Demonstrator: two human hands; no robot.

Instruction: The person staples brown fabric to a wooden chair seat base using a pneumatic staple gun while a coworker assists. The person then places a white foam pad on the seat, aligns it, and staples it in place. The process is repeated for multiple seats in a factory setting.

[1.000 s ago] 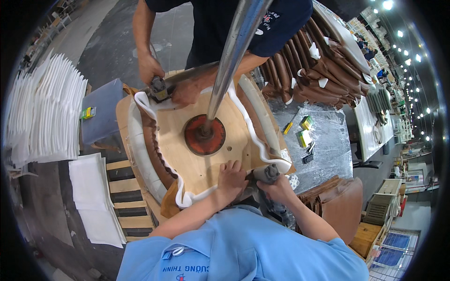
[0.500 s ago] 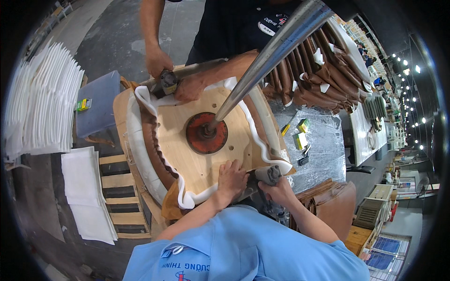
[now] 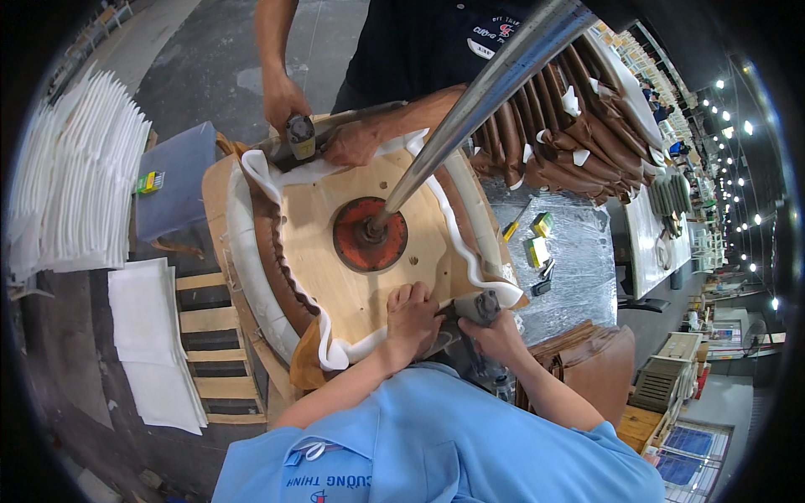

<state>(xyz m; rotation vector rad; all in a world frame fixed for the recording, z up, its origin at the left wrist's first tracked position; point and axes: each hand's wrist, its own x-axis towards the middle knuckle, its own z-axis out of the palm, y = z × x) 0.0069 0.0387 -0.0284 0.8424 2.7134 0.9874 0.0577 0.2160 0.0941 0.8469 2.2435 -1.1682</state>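
1 smooth wooden panel meets wavy white padding.

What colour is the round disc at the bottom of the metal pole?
Red, with a dark centre; the disc shows best in the head view.

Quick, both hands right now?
Left hand: fingers bent at the wooden panel's near edge; grip can't be told.
Right hand: closed around the grey tool.

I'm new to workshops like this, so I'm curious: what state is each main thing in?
Right hand, closed around the grey tool.
Left hand, fingers bent against the wooden panel.
Wooden panel, partly covered by the red disc.
White padding, curled along the panel's rim.
Second tool, gripped by a co-worker's hand.
Brown pieces, piled up.
White sheets, stacked.
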